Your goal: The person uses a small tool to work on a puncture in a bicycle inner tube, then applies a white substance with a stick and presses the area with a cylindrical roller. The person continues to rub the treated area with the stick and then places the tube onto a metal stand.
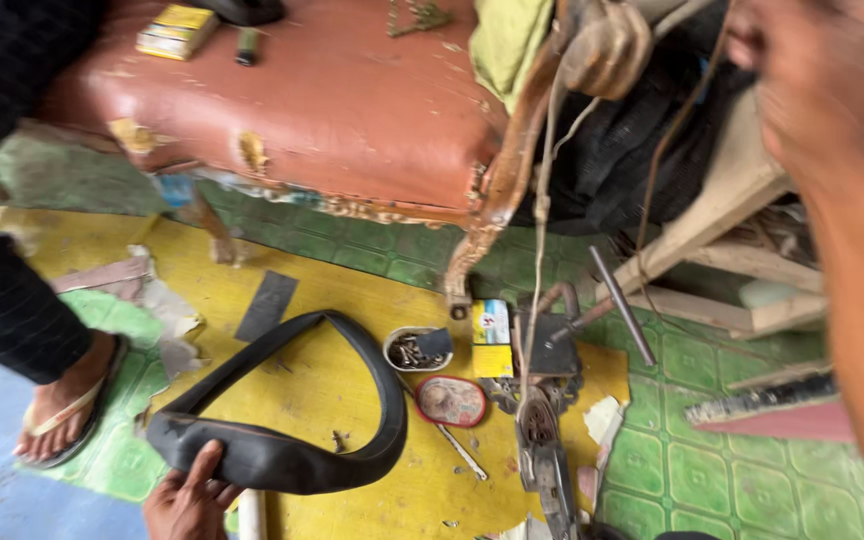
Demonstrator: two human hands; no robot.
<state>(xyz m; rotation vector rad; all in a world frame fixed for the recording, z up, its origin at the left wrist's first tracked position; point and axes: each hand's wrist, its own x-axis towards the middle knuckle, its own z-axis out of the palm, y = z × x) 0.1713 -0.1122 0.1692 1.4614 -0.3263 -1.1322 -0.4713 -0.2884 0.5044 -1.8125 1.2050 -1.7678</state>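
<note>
The left hand (pixel 188 497) lies low with fingers spread; the right hand (pixel 802 85) is raised, blurred.

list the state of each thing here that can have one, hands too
left hand: pressing on the inner tube, fingers spread
right hand: raised near the camera, blurred, grip unclear
inner tube: deflated, lying flat in a loop on the floor
small bowl: upright, holding small metal parts
red oval tin: open, lying flat
brown seat cushion: worn, cover torn in spots
</note>
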